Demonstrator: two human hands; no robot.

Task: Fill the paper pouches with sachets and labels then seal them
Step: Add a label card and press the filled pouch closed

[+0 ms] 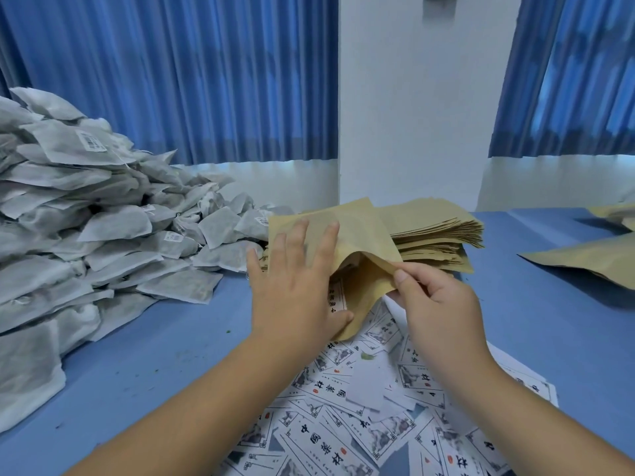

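One pouch (360, 235), right fingers (402, 278) pinching its edge, left fingers (296, 242) flat atop

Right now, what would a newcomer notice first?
The big sachet heap fills the left of the table. At centre a pouch is held open, with the left grip flat on it and the right grip pinching its mouth. Labels lie strewn at the near edge.
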